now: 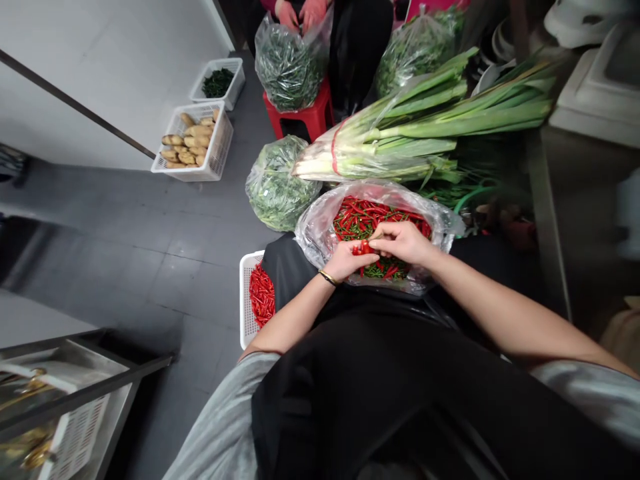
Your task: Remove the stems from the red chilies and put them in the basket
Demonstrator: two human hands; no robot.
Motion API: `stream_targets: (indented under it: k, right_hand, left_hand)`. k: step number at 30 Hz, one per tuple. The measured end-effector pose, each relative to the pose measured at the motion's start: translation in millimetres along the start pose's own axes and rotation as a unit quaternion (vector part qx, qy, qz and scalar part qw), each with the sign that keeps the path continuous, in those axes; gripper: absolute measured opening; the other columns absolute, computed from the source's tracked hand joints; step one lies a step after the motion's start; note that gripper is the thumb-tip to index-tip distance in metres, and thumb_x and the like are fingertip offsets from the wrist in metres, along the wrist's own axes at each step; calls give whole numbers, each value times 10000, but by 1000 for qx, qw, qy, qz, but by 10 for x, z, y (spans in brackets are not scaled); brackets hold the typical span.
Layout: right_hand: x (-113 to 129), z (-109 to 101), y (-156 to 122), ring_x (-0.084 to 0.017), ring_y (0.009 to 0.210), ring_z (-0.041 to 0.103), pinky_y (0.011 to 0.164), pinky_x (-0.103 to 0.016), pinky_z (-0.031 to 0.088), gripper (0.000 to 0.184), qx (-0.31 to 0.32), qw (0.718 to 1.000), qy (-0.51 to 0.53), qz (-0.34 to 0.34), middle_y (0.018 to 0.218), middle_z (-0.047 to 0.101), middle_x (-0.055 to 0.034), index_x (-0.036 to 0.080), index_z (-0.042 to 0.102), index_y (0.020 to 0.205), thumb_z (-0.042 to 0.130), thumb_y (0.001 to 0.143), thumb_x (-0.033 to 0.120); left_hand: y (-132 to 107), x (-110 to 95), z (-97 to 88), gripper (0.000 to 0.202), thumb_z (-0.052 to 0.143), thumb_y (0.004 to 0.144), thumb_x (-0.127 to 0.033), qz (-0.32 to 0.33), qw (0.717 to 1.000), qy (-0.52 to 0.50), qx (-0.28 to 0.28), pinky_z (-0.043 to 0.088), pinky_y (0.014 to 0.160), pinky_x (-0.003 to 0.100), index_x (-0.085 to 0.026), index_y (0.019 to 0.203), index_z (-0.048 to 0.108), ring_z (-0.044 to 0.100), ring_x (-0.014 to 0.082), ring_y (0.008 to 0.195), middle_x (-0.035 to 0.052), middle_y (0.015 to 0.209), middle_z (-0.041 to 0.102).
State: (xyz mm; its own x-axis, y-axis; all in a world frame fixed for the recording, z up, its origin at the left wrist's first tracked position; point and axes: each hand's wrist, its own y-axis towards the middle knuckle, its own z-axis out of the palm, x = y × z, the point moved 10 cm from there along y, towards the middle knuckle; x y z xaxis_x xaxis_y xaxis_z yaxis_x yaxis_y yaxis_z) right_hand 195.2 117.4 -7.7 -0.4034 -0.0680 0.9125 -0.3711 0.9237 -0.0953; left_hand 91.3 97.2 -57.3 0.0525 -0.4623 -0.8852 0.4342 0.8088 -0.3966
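My left hand (345, 260) is closed around a few red chili peppers (364, 248), whose ends show past the fingers. Fingertips of my right hand (406, 241) pinch together right beside them, at the peppers' end; the exact spot they grip is partly hidden. Both hands are over a clear plastic bag (317, 223) in my lap, its mouth spread wide. Red chilies with green stems (367, 212) fill the bag. To the left of my leg, a white basket (245, 300) holds red chilies (261, 293), partly covered by my leg and forearm.
Beyond the bag lie long leeks (400, 133) tied with a red band and a bag of leafy greens (280, 183). Another person's gloved hands (303, 15) work at a bag of greens (293, 63) on a red stool (325, 110). A potato basket (213, 150) stands at the wall.
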Motion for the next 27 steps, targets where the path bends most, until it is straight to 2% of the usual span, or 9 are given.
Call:
stream_targets:
  k: [4,8,12,14,16,19,21,24,27]
  right_hand:
    - [283,75,-215,-173,725,599,704,-293,456,298,-101,977,-165,-87,781,672,-67,197,665,755,497,904,393]
    - [302,221,-322,-183,759,586,699,-287,429,383,-85,934,-331,-104,807,653,-91,203,689,808,373,968,347]
    - [58,158,-284,-208,855,600,637,-281,393,354,-33,891,-451,-38,927,641,-101,219,697,991,361,968,330]
    - [-116,109,-239,-228,907,612,631,-285,402,340,-8,884,-467,19,1067,631,-113,218,641,1161,440,937,375]
    - [-300,141,-200,-245,896,625,629,-298,413,395,26,879,-470,79,1121,629,-132,185,624,1164,505,896,449]
    - [-530,267,-162,-240,840,637,612,-296,404,323,72,878,-450,143,1022,675,-123,167,658,931,526,877,456]
    - [-603,257,-132,-210,801,633,614,-279,395,225,69,903,-396,152,913,697,-83,185,644,821,553,855,388]
    - [-610,33,-98,-153,656,590,588,-257,387,201,38,967,-213,132,713,661,-12,201,595,721,597,798,386]
    - [-564,-148,-117,-111,487,501,494,-240,360,312,51,990,-6,134,539,562,24,199,526,663,621,763,479]
  left_hand:
    - [-71,159,69,344,821,554,-356,-92,995,3,23,187,379,196,-118,626,584,339,22,351,-45,447,519]
    - [-281,309,112,334,803,542,-362,-158,985,-46,56,130,341,202,-110,632,604,332,36,311,-36,409,496]
    - [-439,348,147,321,774,560,-360,-164,979,-87,88,152,338,188,-96,637,608,356,41,329,-27,419,490]
    - [-454,276,108,290,758,551,-325,-133,979,-116,100,163,338,178,-102,624,590,374,37,354,-16,473,523]
    - [-446,169,47,264,743,536,-298,-87,980,-135,115,181,337,178,-103,621,587,401,39,374,1,540,564]
    - [-442,76,-25,263,734,540,-294,-43,980,-131,141,236,351,185,-87,662,627,434,48,388,26,581,605]
    - [-456,80,-35,300,739,544,-296,-37,978,-126,163,253,362,187,-80,735,657,448,56,392,44,593,633]
    - [-475,110,-18,372,752,536,-309,-41,972,-137,188,224,348,187,-89,824,668,445,56,382,70,652,679]
    - [-422,118,-8,360,779,525,-307,-46,975,-141,166,191,339,171,-108,790,637,519,88,445,74,660,679]
